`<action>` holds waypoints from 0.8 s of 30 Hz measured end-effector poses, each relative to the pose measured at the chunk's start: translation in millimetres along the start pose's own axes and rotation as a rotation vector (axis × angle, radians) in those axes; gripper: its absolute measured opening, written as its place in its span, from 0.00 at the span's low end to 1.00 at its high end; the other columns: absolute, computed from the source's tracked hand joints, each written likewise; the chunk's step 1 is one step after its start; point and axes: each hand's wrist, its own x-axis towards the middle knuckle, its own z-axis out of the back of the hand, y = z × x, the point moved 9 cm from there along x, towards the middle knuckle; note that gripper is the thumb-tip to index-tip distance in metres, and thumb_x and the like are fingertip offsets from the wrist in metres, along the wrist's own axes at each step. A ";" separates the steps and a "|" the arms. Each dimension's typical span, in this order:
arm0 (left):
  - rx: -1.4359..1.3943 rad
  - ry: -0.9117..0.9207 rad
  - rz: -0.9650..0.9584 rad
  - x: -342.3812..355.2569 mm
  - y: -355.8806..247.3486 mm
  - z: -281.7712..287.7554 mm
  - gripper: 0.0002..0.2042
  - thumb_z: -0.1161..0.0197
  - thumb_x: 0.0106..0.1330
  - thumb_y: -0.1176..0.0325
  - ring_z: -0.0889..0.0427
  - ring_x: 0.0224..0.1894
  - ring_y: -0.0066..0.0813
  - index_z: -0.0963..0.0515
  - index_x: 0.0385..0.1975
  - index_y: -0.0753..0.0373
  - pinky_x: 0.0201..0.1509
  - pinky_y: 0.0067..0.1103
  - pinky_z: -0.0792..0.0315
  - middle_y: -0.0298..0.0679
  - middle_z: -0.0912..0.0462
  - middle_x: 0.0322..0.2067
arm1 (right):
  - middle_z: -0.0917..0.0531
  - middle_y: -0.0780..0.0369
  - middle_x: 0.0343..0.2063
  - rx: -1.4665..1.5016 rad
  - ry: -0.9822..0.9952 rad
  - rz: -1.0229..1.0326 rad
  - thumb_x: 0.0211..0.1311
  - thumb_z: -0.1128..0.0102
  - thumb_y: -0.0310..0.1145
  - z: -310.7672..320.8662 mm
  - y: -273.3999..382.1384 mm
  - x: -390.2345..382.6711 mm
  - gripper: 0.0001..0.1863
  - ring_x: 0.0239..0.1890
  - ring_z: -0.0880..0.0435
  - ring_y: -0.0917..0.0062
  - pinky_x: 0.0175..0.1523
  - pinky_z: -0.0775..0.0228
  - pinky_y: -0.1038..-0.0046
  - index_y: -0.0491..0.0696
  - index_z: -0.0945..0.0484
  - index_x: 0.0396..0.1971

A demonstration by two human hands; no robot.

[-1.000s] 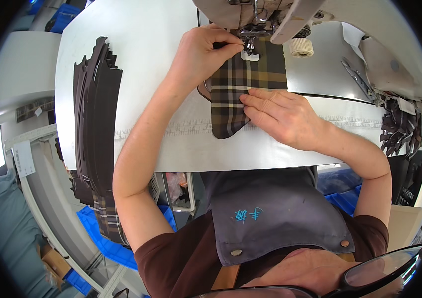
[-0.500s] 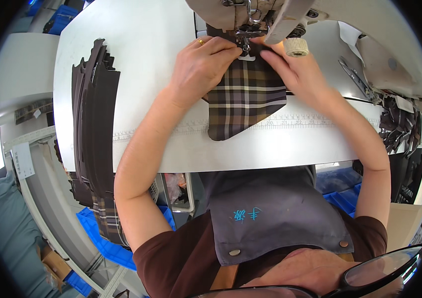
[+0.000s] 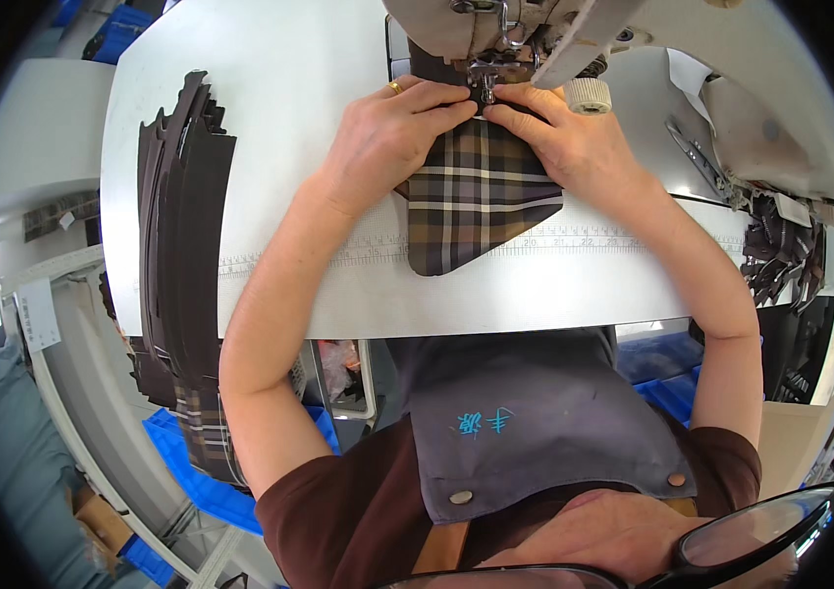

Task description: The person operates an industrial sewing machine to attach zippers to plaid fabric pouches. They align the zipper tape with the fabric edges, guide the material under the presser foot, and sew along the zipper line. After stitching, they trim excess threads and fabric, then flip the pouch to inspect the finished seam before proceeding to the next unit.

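Observation:
A brown, black and cream plaid fabric piece lies on the white sewing table, its far end beneath the presser foot of a sewing machine. Dark brown material shows at that far end. My left hand is closed at the left edge of the cloth, thumb and forefinger pinched close to the foot. From the right, my right hand pinches the cloth on the other side of the foot, fingers curled in. The fingertips partly cover the fabric under the needle.
A long stack of dark fabric strips hangs over the table's left edge. Metal scissors lie on the right, near a heap of dark scraps. A printed ruler runs across the table. Blue bins stand below.
My right hand has shifted left, bringing its fingertips in front of the presser foot, nearer my left hand. The plaid fabric's position against the ruler looks nearly the same.

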 end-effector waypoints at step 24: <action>0.021 -0.082 -0.005 9.1 12.4 -1.2 0.13 0.42 0.47 0.80 0.19 0.39 0.31 0.17 0.32 0.60 0.40 0.23 0.23 0.32 0.17 0.36 | 0.22 0.62 0.28 0.047 -0.116 -0.062 0.49 0.40 0.25 5.8 -15.9 6.2 0.17 0.31 0.22 0.70 0.34 0.26 0.72 0.54 0.19 0.42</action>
